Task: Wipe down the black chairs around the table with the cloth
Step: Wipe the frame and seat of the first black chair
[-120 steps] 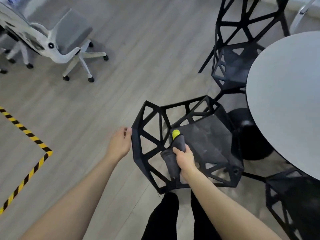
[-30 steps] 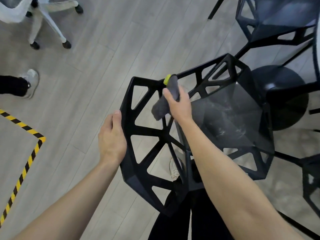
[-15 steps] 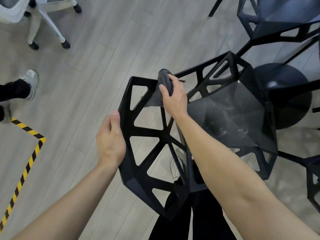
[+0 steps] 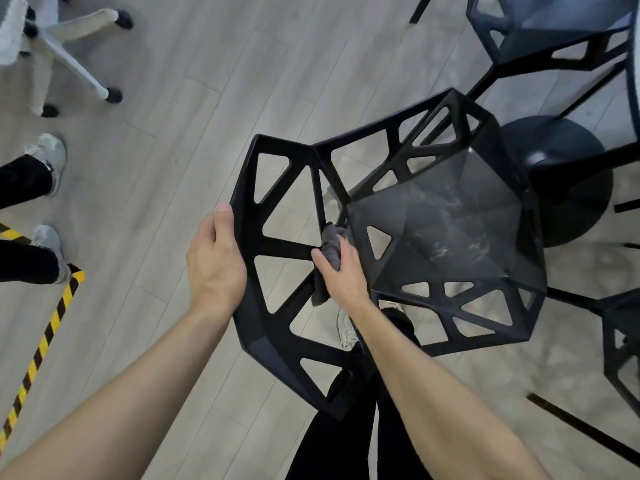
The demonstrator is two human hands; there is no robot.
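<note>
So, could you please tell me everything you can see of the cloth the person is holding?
The cloth is dark grey, soft and bunched, looking like microfibre. The right hand grips it and presses it against an inner strut of the black chair's openwork back, close to where the back meets the seat. One crumpled end sticks up above the fingers; another hangs down below the hand against a lower strut. The hand hides most of the middle. The left hand holds the back's outer edge, not the cloth.

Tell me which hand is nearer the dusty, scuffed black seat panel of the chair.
Right. The right hand, holding the grey cloth, is at the seat panel's inner edge; the left hand grips the backrest's outer rim, farther away.
</note>
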